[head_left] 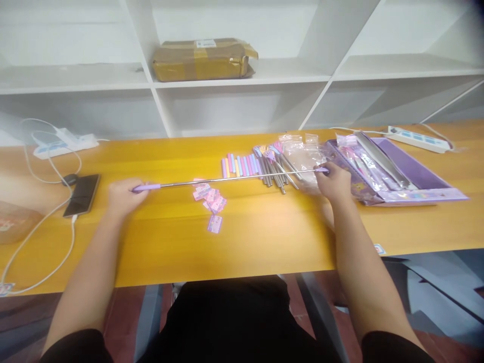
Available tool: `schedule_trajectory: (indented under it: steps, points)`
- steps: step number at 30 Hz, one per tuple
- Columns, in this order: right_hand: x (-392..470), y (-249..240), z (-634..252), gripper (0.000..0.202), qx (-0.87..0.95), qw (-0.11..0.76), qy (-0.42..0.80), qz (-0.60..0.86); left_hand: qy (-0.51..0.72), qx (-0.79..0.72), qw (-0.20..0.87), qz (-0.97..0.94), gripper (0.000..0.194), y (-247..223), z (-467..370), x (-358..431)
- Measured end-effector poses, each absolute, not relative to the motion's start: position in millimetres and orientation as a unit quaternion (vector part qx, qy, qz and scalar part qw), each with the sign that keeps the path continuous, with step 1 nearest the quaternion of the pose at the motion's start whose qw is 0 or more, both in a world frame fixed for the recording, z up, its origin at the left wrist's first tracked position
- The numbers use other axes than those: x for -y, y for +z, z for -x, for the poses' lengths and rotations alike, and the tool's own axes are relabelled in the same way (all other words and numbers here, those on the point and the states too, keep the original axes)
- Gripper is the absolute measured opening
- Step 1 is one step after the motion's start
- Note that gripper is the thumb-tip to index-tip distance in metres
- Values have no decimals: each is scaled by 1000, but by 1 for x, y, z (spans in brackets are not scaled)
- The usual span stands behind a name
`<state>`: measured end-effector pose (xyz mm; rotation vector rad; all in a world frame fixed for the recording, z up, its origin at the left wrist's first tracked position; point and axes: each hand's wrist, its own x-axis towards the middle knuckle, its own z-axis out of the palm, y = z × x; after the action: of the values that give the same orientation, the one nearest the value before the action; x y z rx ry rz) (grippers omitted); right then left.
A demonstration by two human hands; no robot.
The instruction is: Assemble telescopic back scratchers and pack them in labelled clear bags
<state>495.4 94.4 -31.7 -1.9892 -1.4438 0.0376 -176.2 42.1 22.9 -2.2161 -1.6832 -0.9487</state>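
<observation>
A telescopic back scratcher (227, 179) is drawn out long and held level above the table. My left hand (125, 196) is closed around its purple handle. At the other end, my right hand (336, 181) grips the small purple head, mostly hidden by the fingers. Below the rod lies a row of pastel handle sleeves (242, 166). Beside them, a heap of metal rods with coloured hand-shaped heads (278, 169) is spread out. Several small pink printed cards (215, 201) lie nearer to me. Clear plastic bags (302, 151) are close to my right hand.
An open purple box (408, 195) with packaged items stands at right. Power strips lie at back left (66, 145) and back right (418, 139). A phone (82, 195) with a white cable is left of my left hand. A taped carton (202, 61) sits on the white shelf.
</observation>
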Motion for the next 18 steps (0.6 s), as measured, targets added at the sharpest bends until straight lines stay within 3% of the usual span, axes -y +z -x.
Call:
schedule_trajectory:
  steps: [13, 18]
  points:
    - [-87, -19, -484, 23, 545, 322, 31, 774, -362, 532, 127, 755, 46, 18, 175, -43]
    - [-87, -17, -484, 28, 543, 317, 27, 777, -417, 518, 79, 743, 24, 12, 178, -46]
